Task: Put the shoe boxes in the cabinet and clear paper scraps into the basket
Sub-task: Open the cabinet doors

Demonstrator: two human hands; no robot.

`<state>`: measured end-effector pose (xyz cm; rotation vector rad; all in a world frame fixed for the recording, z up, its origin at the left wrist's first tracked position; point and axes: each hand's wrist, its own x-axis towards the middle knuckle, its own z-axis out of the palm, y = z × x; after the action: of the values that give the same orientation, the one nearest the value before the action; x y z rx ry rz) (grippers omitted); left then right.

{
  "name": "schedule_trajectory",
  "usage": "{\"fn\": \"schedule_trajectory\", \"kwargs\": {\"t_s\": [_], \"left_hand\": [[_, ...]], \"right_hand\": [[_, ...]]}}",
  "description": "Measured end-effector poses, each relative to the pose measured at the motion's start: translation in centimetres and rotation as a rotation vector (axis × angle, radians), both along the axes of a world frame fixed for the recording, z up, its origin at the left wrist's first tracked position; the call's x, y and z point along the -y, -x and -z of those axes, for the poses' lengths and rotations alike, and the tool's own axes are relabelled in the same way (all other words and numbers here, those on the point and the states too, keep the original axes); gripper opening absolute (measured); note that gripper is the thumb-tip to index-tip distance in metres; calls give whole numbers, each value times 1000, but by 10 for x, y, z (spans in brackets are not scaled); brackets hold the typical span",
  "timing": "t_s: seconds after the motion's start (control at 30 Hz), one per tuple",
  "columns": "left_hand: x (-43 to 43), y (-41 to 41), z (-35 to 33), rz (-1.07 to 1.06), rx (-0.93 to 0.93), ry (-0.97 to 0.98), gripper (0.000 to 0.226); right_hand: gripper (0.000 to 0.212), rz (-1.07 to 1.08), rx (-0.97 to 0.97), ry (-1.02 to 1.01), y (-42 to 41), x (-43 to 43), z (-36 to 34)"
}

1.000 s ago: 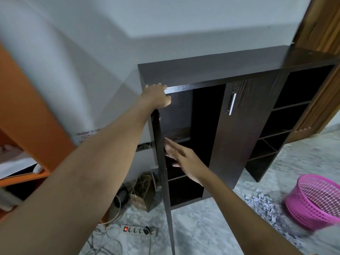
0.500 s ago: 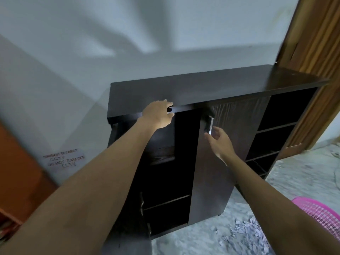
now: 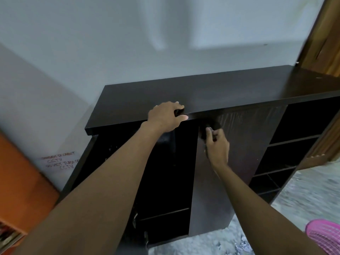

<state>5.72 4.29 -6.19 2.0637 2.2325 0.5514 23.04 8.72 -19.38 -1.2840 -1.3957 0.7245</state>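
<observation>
A dark brown cabinet [image 3: 211, 92] stands against the pale wall. My left hand [image 3: 165, 116] grips the top edge of its left door, which stands ajar, close under the cabinet top. My right hand [image 3: 218, 146] curls round the silver handle [image 3: 210, 129] of the right door [image 3: 230, 162], which is shut. Between the doors a dark gap shows a shelf [image 3: 165, 214] low down. The pink basket [image 3: 325, 236] sits on the floor at the lower right. Paper scraps [image 3: 241, 247] lie on the floor in front of the cabinet. No shoe boxes are in view.
Open shelves [image 3: 294, 140] fill the cabinet's right section. A wooden door frame [image 3: 329, 34] rises at the far right. An orange piece of furniture [image 3: 20, 181] stands at the left, beside red handwriting [image 3: 60, 161] on the wall. The floor is grey marble.
My right hand rose from the open compartment to the right door's handle and closed round it. My left hand stayed on the left door's top edge. The view shifted downward.
</observation>
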Motion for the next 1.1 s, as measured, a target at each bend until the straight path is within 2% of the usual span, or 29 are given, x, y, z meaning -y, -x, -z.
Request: {"fn": "schedule_trajectory", "kwargs": {"t_s": [0.27,0.47,0.8,0.93,1.03,1.1], "left_hand": [[1,-6,-6,-20,42,28,53],[-2,-28,-3,-81,-17,16,53],[-28,-76,1,25,-41,-93,30],[-41,-100,-1,53,-51,-78,31],[-50,-114,0,85,-95,-81,35],[-54,-121,2,110,-125,-86,37]], "right_hand": [[40,-36,3,92,-14,22,-8],[49,-3,-13,196,-24,35,-21],[52,-82,-111,183,-84,89,-28],[57,-132,-152,198,-105,106,-37],[72,-190,-144,267,-139,109,-36],[83,-182,-122,400,-166,107,-40]]}}
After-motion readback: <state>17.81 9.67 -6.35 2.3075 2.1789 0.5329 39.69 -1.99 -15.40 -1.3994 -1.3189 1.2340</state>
